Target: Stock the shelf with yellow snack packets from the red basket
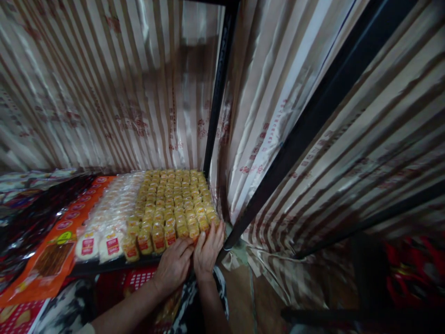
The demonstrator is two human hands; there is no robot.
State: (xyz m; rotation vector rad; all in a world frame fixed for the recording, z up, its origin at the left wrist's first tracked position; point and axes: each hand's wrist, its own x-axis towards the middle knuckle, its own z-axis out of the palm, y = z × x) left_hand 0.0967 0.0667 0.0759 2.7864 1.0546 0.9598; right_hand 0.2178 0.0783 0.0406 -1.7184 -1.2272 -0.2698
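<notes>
I have the left hand (175, 262) and right hand (207, 254) side by side at the front right corner of the shelf (100, 266), fingers (210, 237) half bent against yellow packets (159, 237) there; whether they grip any, I cannot tell.

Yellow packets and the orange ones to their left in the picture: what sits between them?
White packets, with red labels on the front ones, fill the stretch between the yellow packets and orange packets, in the head view.
</notes>
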